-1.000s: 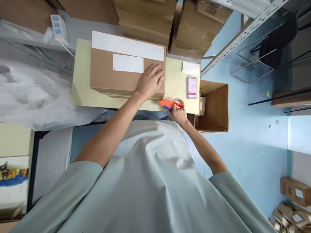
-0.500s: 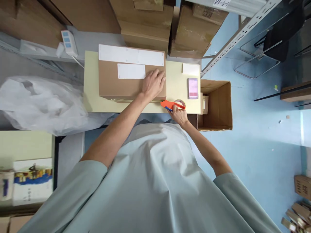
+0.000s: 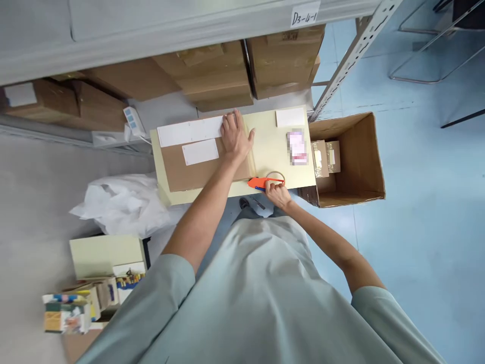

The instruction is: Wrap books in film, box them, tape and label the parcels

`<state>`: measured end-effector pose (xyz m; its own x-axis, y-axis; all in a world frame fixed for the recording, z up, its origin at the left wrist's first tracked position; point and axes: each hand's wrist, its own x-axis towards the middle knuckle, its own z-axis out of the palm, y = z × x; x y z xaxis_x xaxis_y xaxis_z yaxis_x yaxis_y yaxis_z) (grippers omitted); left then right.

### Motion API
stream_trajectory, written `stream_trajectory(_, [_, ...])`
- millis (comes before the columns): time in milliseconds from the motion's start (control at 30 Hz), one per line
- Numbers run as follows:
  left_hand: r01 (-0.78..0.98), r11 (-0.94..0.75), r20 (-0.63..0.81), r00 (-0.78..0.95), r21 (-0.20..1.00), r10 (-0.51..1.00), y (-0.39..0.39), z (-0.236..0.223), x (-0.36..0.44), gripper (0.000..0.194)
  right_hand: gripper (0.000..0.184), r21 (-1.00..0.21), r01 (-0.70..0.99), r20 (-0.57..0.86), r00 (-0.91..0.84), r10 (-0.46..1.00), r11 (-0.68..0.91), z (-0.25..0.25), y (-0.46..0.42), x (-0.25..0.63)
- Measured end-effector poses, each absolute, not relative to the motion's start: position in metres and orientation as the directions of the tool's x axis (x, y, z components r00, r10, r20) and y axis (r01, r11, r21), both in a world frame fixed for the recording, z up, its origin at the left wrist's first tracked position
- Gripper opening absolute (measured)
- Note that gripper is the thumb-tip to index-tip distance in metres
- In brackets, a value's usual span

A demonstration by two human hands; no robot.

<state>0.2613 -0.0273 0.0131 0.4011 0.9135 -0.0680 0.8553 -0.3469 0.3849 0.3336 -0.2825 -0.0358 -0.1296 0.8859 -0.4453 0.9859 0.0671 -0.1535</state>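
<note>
Resting our left hand (image 3: 235, 139) on a cardboard box (image 3: 197, 174), fingers slightly spread, we hold an orange tool (image 3: 257, 182) in our right hand (image 3: 278, 194), fingers curled around it.

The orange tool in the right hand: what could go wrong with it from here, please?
The right hand holds the orange tool by the front edge of the table; if the grip slips, it could fall off. Its tip points toward the near right corner of the brown box, so it might scrape it. The left hand lies on that box and could be bumped if the tool swings carelessly.
</note>
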Motion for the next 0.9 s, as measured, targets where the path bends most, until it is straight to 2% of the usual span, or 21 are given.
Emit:
stream_trajectory(200, [0.875, -0.264, -0.021, 0.298, 0.406, 0.954, -0.008, 0.003, 0.265, 0.066, 0.051, -0.221, 0.962, -0.437, -0.247, 0.865, 0.163, -0.033, -0.272, 0.338])
stream_trajectory(267, [0.875, -0.247, -0.013, 0.277, 0.416, 0.961, -0.012, -0.003, 0.263, 0.062, 0.052, -0.240, 0.946, -0.431, -0.306, 0.849, 0.219, -0.030, -0.271, 0.340])
stream_trajectory(433, [0.829, -0.331, 0.003, 0.369, 0.451, 0.929, -0.052, -0.005, 0.252, 0.058, 0.050, -0.337, 0.874, -0.409, -0.470, 0.782, 0.349, -0.022, -0.276, 0.329])
stream_trajectory(633, [0.780, -0.484, -0.013, 0.533, 0.397, 0.846, -0.102, 0.010, 0.239, 0.053, 0.056, -0.469, 0.769, -0.365, -0.616, 0.698, 0.433, -0.018, -0.266, 0.291])
stream_trajectory(767, [0.752, -0.530, -0.029, 0.586, 0.392, 0.810, -0.110, 0.012, 0.233, 0.053, 0.061, -0.528, 0.738, -0.362, -0.644, 0.674, 0.420, -0.020, -0.256, 0.285])
stream_trajectory(900, [0.748, -0.536, -0.023, 0.590, 0.391, 0.807, -0.110, 0.010, 0.232, 0.054, 0.054, -0.551, 0.753, -0.380, -0.610, 0.695, 0.360, -0.017, -0.254, 0.299])
